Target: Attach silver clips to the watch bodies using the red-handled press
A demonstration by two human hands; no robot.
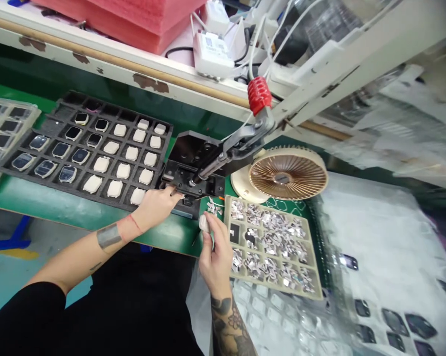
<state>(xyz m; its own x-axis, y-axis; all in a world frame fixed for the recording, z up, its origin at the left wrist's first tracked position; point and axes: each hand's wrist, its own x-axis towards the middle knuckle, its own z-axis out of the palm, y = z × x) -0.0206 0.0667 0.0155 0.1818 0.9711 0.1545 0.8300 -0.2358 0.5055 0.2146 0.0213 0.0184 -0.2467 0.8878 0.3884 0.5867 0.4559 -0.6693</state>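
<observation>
**Right hand holds a small white piece, left hand at the press**

The green tabletop runs under everything here. On it, to the left, lies a big dark tray with little boxes. Some boxes hold white pieces, and others hold ones with shiny dark faces. A pale tray full of tiny silver bits lies on the right. The black press, with its red handle up high, stands between the trays. A round fan is just behind the pale tray.

The left hand's fingers touch the low front part of the press; I cannot tell if they grip anything. The right hand's fingers pinch the small white piece, near the pale tray.
</observation>
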